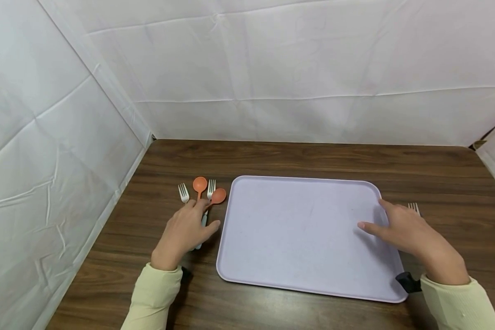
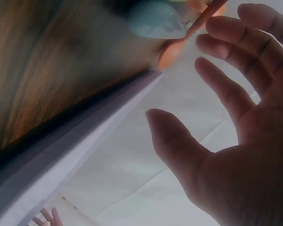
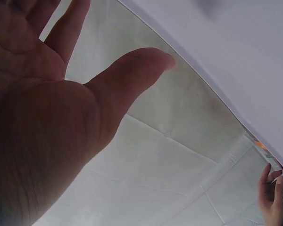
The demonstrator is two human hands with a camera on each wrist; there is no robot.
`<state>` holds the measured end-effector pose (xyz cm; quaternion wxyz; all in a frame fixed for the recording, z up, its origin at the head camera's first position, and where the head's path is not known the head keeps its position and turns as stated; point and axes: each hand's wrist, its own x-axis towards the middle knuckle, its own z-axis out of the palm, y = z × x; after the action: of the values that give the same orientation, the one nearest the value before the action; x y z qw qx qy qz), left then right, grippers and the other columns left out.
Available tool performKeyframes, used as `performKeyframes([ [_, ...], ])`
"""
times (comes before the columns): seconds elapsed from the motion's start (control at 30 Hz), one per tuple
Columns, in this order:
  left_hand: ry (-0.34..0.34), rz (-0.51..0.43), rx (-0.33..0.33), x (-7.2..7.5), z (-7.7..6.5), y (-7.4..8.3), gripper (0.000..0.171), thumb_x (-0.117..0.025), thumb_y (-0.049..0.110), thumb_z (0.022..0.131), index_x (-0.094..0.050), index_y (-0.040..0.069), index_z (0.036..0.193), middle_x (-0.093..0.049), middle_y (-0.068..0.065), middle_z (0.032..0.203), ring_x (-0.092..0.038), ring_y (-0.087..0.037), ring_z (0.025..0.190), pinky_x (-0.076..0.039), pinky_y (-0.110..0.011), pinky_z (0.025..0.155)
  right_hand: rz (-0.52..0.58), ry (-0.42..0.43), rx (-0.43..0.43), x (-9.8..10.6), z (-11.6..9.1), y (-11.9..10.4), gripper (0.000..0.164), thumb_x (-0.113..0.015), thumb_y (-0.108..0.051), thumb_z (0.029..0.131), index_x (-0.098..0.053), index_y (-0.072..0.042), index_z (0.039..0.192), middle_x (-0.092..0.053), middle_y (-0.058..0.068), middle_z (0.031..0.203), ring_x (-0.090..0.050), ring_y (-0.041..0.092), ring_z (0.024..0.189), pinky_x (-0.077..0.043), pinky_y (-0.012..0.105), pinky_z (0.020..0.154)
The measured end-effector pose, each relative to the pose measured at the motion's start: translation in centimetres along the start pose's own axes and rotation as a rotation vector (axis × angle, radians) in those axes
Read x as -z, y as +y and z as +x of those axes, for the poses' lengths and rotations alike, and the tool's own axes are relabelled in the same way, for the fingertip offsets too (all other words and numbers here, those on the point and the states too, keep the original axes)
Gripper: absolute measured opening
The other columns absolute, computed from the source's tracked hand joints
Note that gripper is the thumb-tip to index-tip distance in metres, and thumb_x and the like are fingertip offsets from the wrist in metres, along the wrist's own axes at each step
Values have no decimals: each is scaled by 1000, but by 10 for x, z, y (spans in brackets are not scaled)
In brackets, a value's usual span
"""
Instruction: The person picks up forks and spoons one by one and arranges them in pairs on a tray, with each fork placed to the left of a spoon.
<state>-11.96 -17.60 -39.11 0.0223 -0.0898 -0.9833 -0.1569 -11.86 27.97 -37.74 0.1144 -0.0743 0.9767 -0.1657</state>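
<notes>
My left hand (image 1: 186, 230) hovers over a small group of cutlery, its fingers loosely bent and thumb apart. Near its fingertips lie an orange spoon (image 1: 200, 184), a second orange spoon (image 1: 219, 195), a fork (image 1: 183, 192) and another fork (image 1: 211, 187); the hand hides most of their handles. In the left wrist view, nothing sits between thumb and fingers. My right hand (image 1: 412, 231) is spread above the right edge of a pale lilac tray (image 1: 301, 233), holding nothing. Beyond that hand a fork (image 1: 414, 207) shows only its tines.
The tray lies flat in the middle of a dark wooden table (image 1: 305, 158). White sheeting (image 1: 293, 68) hangs behind the table, and more sheeting (image 1: 37, 137) stands along its left side.
</notes>
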Motion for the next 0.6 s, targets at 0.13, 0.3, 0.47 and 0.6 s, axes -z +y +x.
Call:
performKeyframes([
  [0.13, -17, 3, 4, 0, 0, 0, 52, -65, 40, 78, -59, 8, 119, -58, -12, 95, -57, -29, 75, -46, -46, 64, -15, 18, 7, -1, 0, 0, 100, -57, -60, 81, -32, 25, 127, -40, 46, 119, -39, 58, 109, -33, 65, 84],
  [0.3, -9, 14, 9, -1, -1, -1, 46, -67, 35, 79, -61, 8, 116, -57, -11, 90, -56, -29, 69, -46, -45, 59, -22, 19, 1, -2, 1, 1, 97, -58, -59, 81, -37, 26, 123, -47, 44, 110, -48, 54, 101, -40, 61, 75],
  [0.47, 10, 24, 28, -4, 0, -3, 36, -66, 28, 81, -64, 5, 109, -54, -12, 88, -54, -29, 63, -45, -44, 54, -25, 5, -19, -2, 2, 1, 98, -58, -63, 79, -42, 25, 118, -54, 40, 101, -57, 43, 85, -45, 52, 63],
  [0.6, 49, 36, 37, -5, 1, -5, 24, -65, 23, 83, -67, 5, 99, -53, -14, 92, -55, -30, 63, -46, -45, 54, -24, -5, -24, -3, 2, 2, 102, -57, -65, 77, -40, 26, 119, -51, 42, 104, -57, 42, 84, -45, 52, 63],
])
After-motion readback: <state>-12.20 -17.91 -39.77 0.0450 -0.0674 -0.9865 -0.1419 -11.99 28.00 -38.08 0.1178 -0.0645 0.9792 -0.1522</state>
